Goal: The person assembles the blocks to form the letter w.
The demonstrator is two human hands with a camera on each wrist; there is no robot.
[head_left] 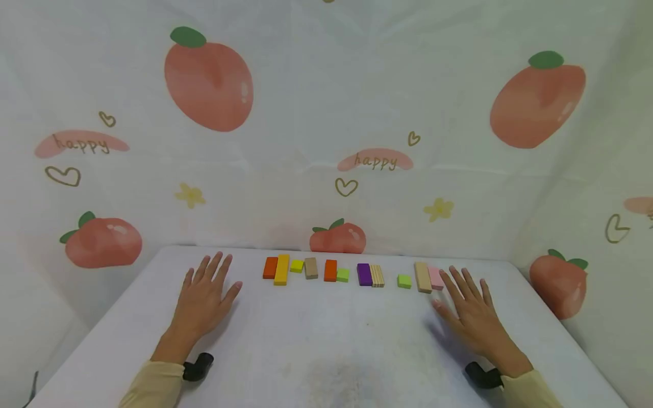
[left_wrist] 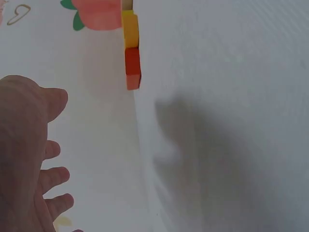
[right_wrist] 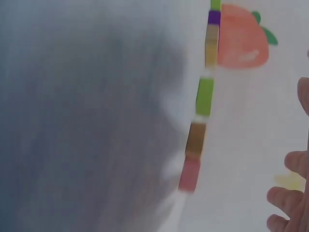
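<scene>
See the pink block (head_left: 436, 277) between ten and eleven o'clock from the nearer right hand (head_left: 474, 320), spread wide and empty, with long axis roughly twelve-to-six.

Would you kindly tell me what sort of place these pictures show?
Probably an indoor workspace, perhaps a simple recording setup: a white table, a fruit-printed backdrop behind it, and small coloured blocks lined up near the far edge.

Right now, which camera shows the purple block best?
The head view: the purple block shows clearly there, beside the striped block. The right wrist view catches only a small, blurred patch of it near the top edge; the left wrist view doesn't show it.
</scene>
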